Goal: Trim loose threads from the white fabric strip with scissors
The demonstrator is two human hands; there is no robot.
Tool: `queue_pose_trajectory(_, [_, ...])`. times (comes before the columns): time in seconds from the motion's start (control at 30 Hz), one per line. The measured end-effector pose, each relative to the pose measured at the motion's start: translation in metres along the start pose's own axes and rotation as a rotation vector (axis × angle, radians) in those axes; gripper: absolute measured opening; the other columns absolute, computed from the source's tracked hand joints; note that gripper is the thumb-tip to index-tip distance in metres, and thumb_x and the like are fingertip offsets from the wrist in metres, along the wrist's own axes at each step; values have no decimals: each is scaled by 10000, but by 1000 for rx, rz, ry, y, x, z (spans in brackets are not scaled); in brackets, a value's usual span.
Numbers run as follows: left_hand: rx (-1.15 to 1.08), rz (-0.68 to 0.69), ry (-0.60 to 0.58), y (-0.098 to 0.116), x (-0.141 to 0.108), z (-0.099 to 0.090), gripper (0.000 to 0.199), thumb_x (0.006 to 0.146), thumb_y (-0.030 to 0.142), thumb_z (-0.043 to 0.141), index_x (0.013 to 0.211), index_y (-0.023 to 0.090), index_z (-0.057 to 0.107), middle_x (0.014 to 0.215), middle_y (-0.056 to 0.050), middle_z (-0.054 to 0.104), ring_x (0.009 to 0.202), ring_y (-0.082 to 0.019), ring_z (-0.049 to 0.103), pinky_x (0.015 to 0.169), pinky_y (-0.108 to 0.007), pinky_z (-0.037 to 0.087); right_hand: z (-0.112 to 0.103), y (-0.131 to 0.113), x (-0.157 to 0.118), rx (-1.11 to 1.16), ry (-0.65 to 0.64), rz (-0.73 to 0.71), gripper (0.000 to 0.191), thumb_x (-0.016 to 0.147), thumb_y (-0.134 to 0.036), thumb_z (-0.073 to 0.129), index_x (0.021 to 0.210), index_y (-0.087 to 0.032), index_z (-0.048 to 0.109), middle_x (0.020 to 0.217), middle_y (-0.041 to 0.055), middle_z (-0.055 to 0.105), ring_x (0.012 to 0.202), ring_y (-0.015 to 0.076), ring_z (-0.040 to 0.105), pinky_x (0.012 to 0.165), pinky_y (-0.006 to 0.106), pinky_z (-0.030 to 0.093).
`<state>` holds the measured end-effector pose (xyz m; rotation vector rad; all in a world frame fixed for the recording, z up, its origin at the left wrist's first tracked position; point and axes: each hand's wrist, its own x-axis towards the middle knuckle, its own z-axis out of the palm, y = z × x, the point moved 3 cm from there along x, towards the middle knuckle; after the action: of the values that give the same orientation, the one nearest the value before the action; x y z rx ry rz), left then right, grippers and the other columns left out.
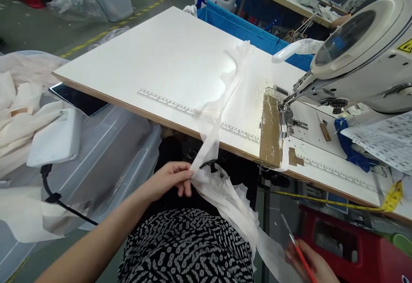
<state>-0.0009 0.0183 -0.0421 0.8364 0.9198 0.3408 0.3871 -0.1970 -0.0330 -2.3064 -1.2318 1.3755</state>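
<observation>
My left hand [174, 178] pinches the edge of a long strip of thin white fabric [209, 135] in front of the table edge. One end of the strip lies up across the white sewing table [154, 55]; the rest hangs over my lap and trails to the lower right. In my right hand [310, 261], low at the right, is a slim tool with a red handle [302, 255] and a narrow metal tip; its exact kind is unclear. The fabric's trailing end passes close to the right fingers, and I cannot tell whether they grip it.
The sewing machine [363, 55] stands on the right of the table. A yellow tape measure [392, 197] hangs at the table's front edge, above a red plastic stool [347, 240]. On the left, a clear plastic bin [106, 145] carries a white power bank [58, 137] beside pale fabric pieces [22, 115].
</observation>
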Motion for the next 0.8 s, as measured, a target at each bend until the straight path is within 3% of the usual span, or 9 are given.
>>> queue_pose_trajectory(0.07, [-112, -1, 12, -14, -2, 13, 431, 792, 506, 658, 907, 99, 575, 767, -117, 713, 674, -135, 675, 616, -178, 523, 18, -39, 19, -23, -53, -44, 489, 722, -677, 608, 813, -197, 582, 763, 79, 599, 726, 207, 600, 651, 292, 520])
queue_pose_trajectory(0.13, [-145, 6, 33, -21, -5, 22, 425, 819, 501, 639, 931, 99, 561, 851, -143, 721, 792, -164, 703, 714, -205, 550, 39, -82, 33, -50, -227, -165, 466, 850, -640, 484, 867, -176, 523, 792, 56, 548, 736, 154, 540, 688, 257, 475])
queue_pose_trajectory(0.2, [-137, 8, 58, -23, -10, 28, 425, 841, 512, 610, 935, 101, 551, 846, -142, 722, 801, -172, 709, 724, -212, 553, 57, -122, 43, -41, -405, -335, 479, 908, -625, 381, 815, -162, 463, 774, 32, 491, 693, 112, 454, 652, 224, 407])
queue_pose_trajectory(0.3, [-112, 4, 80, -23, -15, 28, 430, 849, 521, 595, 913, 97, 557, 815, -132, 721, 783, -176, 713, 705, -211, 553, 72, -160, 63, -189, -509, -469, 492, 885, -627, 455, 747, -160, 386, 707, -10, 401, 635, 77, 338, 602, 205, 301])
queue_pose_trajectory(0.43, [-102, 6, 92, -23, -17, 23, 423, 851, 513, 594, 903, 94, 570, 779, -115, 718, 760, -176, 713, 678, -206, 551, 83, -184, 90, -349, -612, -509, 545, 843, -658, 509, 705, -155, 351, 657, -32, 341, 601, 60, 293, 556, 196, 231])
queue_pose_trajectory(0.57, [-113, 0, 111, -25, -17, 23, 416, 849, 507, 599, 897, 94, 580, 748, -97, 713, 730, -166, 710, 660, -197, 548, 89, -198, 100, -414, -629, -560, 576, 812, -688, 529, 685, -148, 371, 627, -38, 339, 574, 49, 272, 524, 195, 204])
queue_pose_trajectory(0.67, [-115, -3, 111, -25, -16, 24, 422, 847, 513, 599, 893, 94, 585, 746, -91, 710, 726, -162, 708, 664, -198, 548, 91, -204, 99, -452, -591, -586, 566, 814, -679, 533, 684, -149, 385, 602, -41, 341, 548, 45, 262, 506, 198, 188])
queue_pose_trajectory(0.8, [-116, -2, 112, -27, -14, 24, 418, 842, 512, 607, 890, 97, 581, 743, -81, 707, 721, -162, 708, 659, -196, 546, 89, -206, 94, -574, -435, -606, 563, 814, -686, 528, 691, -152, 399, 605, -34, 413, 546, 54, 287, 519, 203, 177])
